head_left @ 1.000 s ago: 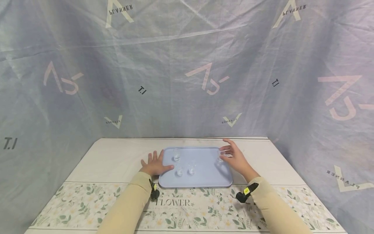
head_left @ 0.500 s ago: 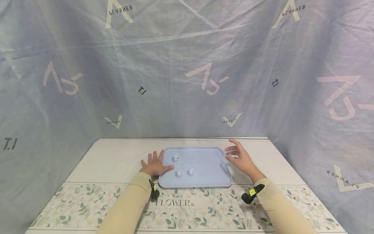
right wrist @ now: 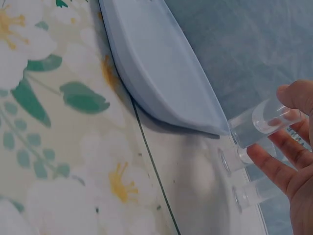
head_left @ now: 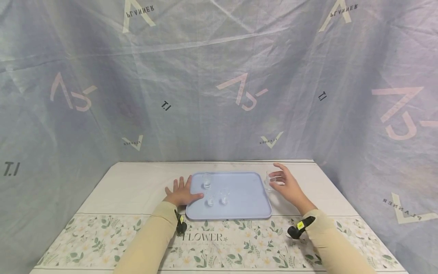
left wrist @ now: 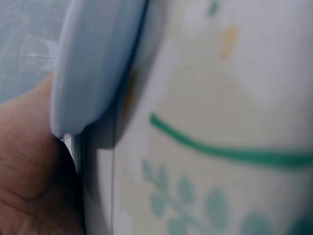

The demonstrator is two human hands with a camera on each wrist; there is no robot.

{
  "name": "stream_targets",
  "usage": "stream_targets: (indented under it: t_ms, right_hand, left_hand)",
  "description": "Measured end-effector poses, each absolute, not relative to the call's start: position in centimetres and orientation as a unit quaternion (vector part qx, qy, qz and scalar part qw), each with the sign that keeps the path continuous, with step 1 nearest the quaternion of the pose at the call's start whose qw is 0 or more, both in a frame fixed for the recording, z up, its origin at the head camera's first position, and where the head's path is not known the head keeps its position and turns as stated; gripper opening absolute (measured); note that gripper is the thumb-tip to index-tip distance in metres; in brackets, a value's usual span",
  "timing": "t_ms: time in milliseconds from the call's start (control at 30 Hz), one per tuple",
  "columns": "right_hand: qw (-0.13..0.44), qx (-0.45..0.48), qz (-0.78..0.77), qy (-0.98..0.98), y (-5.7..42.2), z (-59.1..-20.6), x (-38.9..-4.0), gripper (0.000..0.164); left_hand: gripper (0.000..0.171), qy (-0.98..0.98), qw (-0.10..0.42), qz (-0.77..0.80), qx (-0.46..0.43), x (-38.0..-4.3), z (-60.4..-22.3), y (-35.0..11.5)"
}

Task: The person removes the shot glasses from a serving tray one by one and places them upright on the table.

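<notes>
Clear tumbler [head_left: 268,185], held by the right hand [head_left: 288,188] just beyond the right edge of a blue tray [head_left: 244,207]. Head view: whether its base touches the white tablecloth [head_left: 137,186] cannot be told. The left hand [head_left: 181,195] lies at the tray's opposite end, fingers straight and fanned, thumb reaching over the rim; it grips nothing, and the spread presumably serves to keep the tray from sliding. On the tray stand a far-left tumbler [head_left: 207,182], near the back corner, and two nearer tumblers [head_left: 224,199], side by side left of centre. Left wrist view: the thumb is seen at close range against the tray's raised rim, one tumbler showing faintly beyond; the other fingers are out of sight here. Right wrist view: thumb on one side and fingers on the other pinch the tumbler by its wall, its base free, a hold likely chosen so that it can be set down level. It runs roughly parallel to two background tumblers [right wrist: 234,159], which appear to stand on the tablecloth past the tray's corner, and so seems about upright; the hand hides part of its wall and mouth.
</notes>
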State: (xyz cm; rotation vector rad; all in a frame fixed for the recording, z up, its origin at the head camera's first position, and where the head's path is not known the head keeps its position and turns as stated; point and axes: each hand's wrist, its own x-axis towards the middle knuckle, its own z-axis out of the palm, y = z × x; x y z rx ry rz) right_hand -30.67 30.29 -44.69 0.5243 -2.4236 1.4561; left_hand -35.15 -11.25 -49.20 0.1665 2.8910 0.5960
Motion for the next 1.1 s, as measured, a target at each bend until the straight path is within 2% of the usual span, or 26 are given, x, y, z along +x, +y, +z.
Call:
stream_targets:
  t_ms: [800, 1100]
  right_hand:
    - [0.139, 0.153, 0.485, -0.85, 30.6, -45.1, -30.0, 0.07]
    - [0.144, 0.133, 0.472, -0.859, 31.8, -47.8, -31.9, 0.075]
  left_hand:
    - [0.11, 0.973, 0.094, 0.205, 0.054, -35.4, -49.5, -11.4]
    - [0.111, 0.974, 0.095, 0.199, 0.054, -35.8, -49.7, -11.3]
